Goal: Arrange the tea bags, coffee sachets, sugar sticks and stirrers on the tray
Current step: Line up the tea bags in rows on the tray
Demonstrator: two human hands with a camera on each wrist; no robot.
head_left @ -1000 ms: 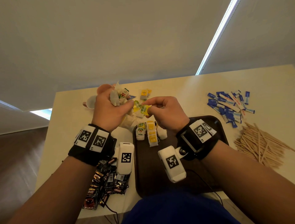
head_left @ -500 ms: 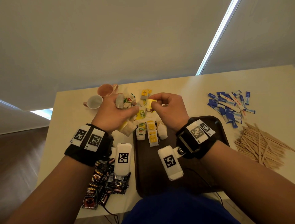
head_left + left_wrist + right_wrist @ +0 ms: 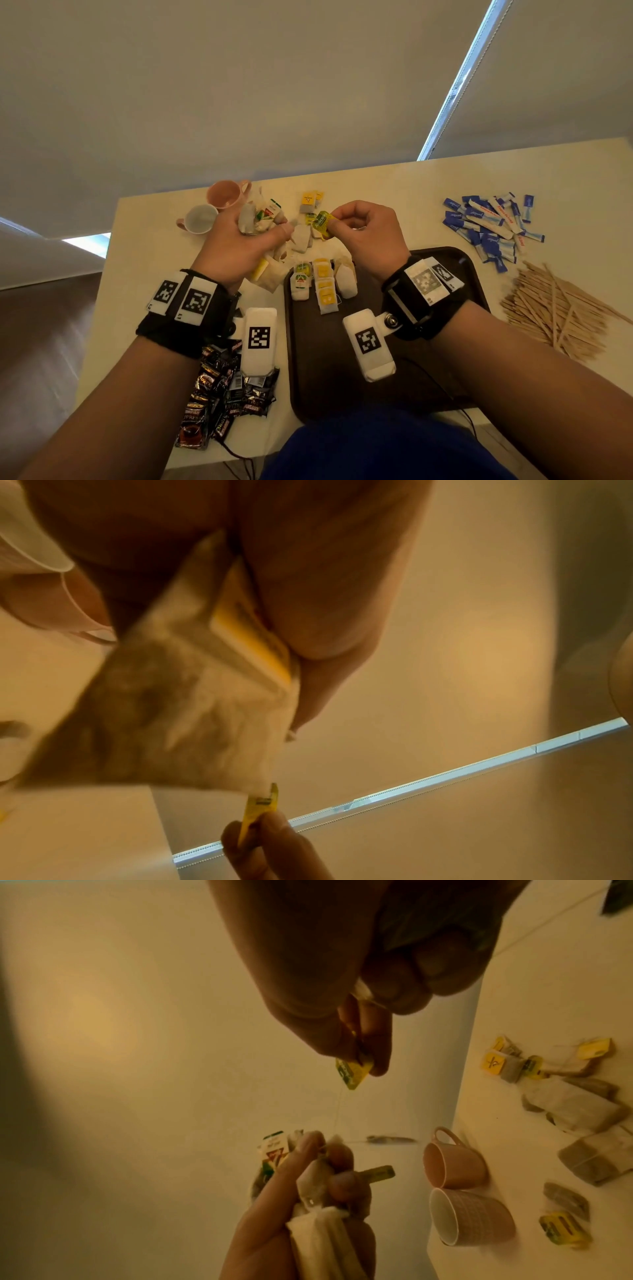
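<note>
My left hand [image 3: 248, 236] grips a bunch of tea bags [image 3: 262, 216] above the table, and one bag [image 3: 192, 691] hangs from the fist. My right hand [image 3: 356, 226] pinches a yellow-green tea tag [image 3: 322, 222] between thumb and forefinger; its thin string runs down toward the left hand's bunch [image 3: 318, 1183]. A few tea bags [image 3: 323, 284] lie in a row at the far edge of the dark brown tray [image 3: 342, 359]. More loose tea bags [image 3: 303, 236] lie on the table beyond the tray.
Two cups, one pink [image 3: 224, 195] and one white inside [image 3: 198, 219], stand at the far left. Dark coffee sachets [image 3: 219, 397] lie left of the tray. Blue and white sugar sticks [image 3: 489, 226] and wooden stirrers [image 3: 555, 308] lie to the right.
Both hands have moved a little away from me and apart. The right hand has drawn the yellow-green tag out from the left hand's bunch, stretching its string.
</note>
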